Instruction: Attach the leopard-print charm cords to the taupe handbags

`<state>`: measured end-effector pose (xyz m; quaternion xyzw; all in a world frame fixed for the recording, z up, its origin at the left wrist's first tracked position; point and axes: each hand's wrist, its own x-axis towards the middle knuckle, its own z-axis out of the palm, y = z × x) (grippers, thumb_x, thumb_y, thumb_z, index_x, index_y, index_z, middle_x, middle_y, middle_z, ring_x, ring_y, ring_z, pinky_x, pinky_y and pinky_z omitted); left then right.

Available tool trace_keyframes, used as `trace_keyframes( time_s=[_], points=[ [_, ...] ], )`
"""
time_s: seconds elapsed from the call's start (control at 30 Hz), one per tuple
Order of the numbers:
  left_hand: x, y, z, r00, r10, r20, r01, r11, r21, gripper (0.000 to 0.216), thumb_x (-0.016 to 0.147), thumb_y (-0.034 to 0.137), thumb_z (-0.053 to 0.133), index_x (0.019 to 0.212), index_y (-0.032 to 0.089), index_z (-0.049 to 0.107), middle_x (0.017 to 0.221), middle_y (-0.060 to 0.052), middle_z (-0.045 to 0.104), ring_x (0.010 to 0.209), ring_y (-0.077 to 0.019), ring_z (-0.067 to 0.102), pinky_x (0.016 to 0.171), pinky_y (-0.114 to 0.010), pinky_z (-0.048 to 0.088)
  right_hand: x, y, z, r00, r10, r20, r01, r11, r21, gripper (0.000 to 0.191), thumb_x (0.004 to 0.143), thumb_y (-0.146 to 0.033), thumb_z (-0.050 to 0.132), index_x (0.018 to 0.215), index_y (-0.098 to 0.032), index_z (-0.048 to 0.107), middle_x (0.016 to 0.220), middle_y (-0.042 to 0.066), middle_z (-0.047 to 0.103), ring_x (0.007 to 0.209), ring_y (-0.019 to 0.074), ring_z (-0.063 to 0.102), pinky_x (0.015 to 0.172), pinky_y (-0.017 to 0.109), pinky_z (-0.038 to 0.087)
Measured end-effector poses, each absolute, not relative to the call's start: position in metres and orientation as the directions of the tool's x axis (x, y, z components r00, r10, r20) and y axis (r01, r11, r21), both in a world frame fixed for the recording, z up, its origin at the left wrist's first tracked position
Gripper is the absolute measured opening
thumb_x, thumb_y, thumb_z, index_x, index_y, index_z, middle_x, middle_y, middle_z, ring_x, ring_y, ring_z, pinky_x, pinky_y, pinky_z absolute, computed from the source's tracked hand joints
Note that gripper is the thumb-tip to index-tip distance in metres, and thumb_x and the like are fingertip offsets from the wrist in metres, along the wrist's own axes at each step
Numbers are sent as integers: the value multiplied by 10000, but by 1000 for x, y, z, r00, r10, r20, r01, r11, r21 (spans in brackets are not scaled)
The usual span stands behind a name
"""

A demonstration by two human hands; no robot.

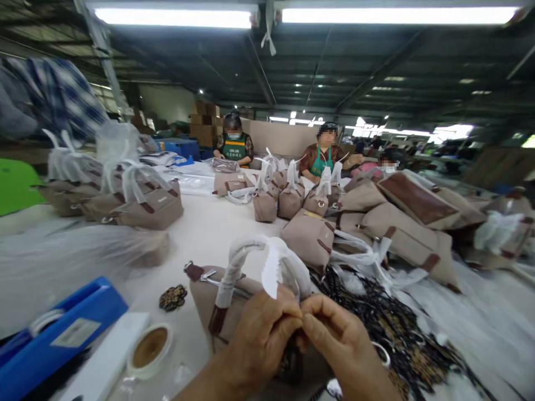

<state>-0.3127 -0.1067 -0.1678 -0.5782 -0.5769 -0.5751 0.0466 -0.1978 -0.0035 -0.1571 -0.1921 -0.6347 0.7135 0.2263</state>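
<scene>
The beige handbag (217,303) lies on the white table (209,228) just before the person, its long side running left to right and its wrapped handle (251,253) arching upward. The left hand (261,340) and right hand (343,348) meet above it, fingers pinched narrow on a white tape strip (271,270) at the handle.
</scene>
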Motion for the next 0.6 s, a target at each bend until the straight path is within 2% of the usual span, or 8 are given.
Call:
trace_keyframes(
  time_s=[0.17,0.3,0.33,0.4,0.43,0.5,0.53,0.6],
  points=[
    [-312,-101,-181,-365,619,695,686,-326,650,199,935,261,494,757,203,562,736,-9,595,705,-134,586,663,-222,460,-203,-6,-173,-801,588,117,-125,27,-992,377,744,-544,694,702,-175,625,573,9,564,530,133,518,524,241,397],
    [-319,-103,-182,-394,655,645,676,-269,686,139,901,209,543,777,207,605,771,4,623,738,-128,610,696,-200,465,-201,5,-168,-780,606,155,-10,236,-972,356,779,-522,636,695,-176,635,577,12,591,535,154,538,522,248,416],
    [-322,-106,-181,-393,667,632,671,-262,694,117,897,203,547,810,214,625,804,1,637,772,-134,618,722,-203,473,-197,10,-164,-769,606,206,21,346,-938,306,793,-477,621,724,-182,659,645,29,627,594,174,574,568,261,448],
    [-330,-115,-181,-405,678,613,656,-252,712,126,903,206,529,930,239,647,882,-7,659,843,-152,627,780,-224,489,-187,21,-157,-727,599,335,106,580,-808,236,756,-353,640,924,-199,700,947,75,683,864,237,627,774,310,488],
    [-334,-121,-182,-419,674,608,650,-244,719,161,905,216,519,1001,251,643,921,-14,668,875,-165,628,807,-242,497,-182,26,-155,-714,592,374,169,664,-729,396,699,-300,671,1084,-205,670,1140,94,645,1033,271,592,898,343,458],
    [-343,-134,-184,-449,652,611,648,-233,725,228,902,245,508,1099,263,622,1003,-31,678,923,-188,632,842,-276,512,-173,35,-159,-753,577,317,312,737,-600,789,562,-240,731,1322,-197,524,1363,119,520,1228,327,479,1030,399,372],
    [-346,-140,-186,-444,646,621,658,-235,715,245,894,258,512,1112,267,623,1040,-37,682,943,-200,634,852,-289,520,-171,39,-164,-794,558,239,359,749,-557,866,519,-237,745,1348,-196,497,1372,121,518,1241,343,471,1035,404,367],
    [-349,-152,-187,-389,673,629,688,-241,684,253,869,270,543,1096,289,652,1079,-32,696,965,-216,644,862,-301,535,-169,44,-177,-875,480,67,383,769,-512,752,525,-276,746,1257,-239,576,1246,77,629,1133,326,566,950,354,432]
  ],
)
